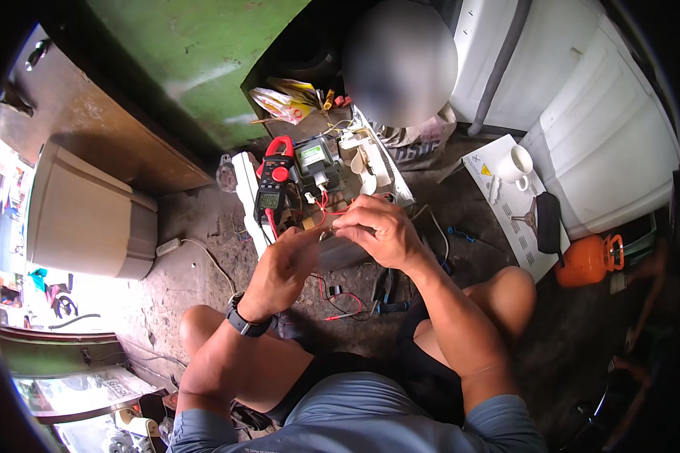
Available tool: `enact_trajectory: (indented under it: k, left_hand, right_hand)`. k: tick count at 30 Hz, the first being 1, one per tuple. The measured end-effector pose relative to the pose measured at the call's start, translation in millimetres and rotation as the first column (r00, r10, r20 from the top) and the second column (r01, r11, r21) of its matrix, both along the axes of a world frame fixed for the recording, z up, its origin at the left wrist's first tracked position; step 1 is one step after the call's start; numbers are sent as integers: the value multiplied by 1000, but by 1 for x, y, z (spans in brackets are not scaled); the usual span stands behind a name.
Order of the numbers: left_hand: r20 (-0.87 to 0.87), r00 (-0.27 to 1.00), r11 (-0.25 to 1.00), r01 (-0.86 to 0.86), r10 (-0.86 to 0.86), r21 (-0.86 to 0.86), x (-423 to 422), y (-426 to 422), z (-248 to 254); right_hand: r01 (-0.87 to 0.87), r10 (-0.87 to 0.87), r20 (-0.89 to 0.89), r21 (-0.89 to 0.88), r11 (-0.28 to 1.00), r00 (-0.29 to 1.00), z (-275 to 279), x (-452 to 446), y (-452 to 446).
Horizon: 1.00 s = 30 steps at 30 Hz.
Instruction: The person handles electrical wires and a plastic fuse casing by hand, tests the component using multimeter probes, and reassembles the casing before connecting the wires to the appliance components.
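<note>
My left hand [283, 264], with a dark watch on its wrist, is closed in a pinch and slightly blurred; what it holds is hidden. My right hand [385, 230] pinches at a thin red wire [324, 202], its fingertips close to those of the left. The wire runs out of an opened appliance with a dark boxy part [314, 161] bearing a white-green label. Beside that part lies a red-and-black clamp meter [277, 177] with its display lit, a red lead [271, 219] running down from it toward my left hand.
Pliers [385, 287] and a red-tipped lead [343, 317] lie on the floor between my legs. To the right are a white panel [498, 204] with a mug [514, 165], and an orange gas cylinder [587, 260]. A pale bin-like box [95, 211] stands left.
</note>
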State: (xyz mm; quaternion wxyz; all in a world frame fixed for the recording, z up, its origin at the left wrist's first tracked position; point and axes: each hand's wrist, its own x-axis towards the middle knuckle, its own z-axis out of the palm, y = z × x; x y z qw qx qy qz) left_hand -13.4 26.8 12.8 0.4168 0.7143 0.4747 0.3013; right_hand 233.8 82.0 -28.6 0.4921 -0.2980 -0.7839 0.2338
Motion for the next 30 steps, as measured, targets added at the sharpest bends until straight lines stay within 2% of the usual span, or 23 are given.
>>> enact_trajectory:
  k: [3, 6, 10, 12, 13, 15, 25, 30]
  left_hand:
    - [47, 994, 995, -97, 97, 15, 2, -3, -6]
    - [24, 989, 989, -144, 144, 14, 2, -3, -5]
    - [20, 989, 988, -150, 149, 48, 2, -3, -9]
    - [19, 984, 983, -175, 176, -63, 4, -3, -7]
    - [19, 984, 983, -174, 175, -64, 6, -4, -4]
    - [26, 975, 948, -207, 219, -241, 10, -4, 5]
    - [41, 992, 952, -104, 121, -288, 8, -1, -2]
    - [-18, 998, 982, -60, 58, -179, 6, -2, -5]
  right_hand:
    - [0, 0, 3, 8, 1000, 1000, -1, -1, 1]
    - [1, -1, -1, 7, 1000, 1000, -1, -1, 1]
    - [6, -6, 6, 17, 1000, 1000, -3, -1, 1]
    - [7, -8, 7, 20, 1000, 1000, -3, -1, 1]
    - [8, -8, 8, 24, 1000, 1000, -4, -1, 1]
    - [7, -7, 8, 26, 1000, 1000, -4, -2, 2]
    - [13, -13, 55, -7, 1000, 998, -5, 0, 0]
    - [8, -9, 60, 14, 1000, 998, -4, -1, 0]
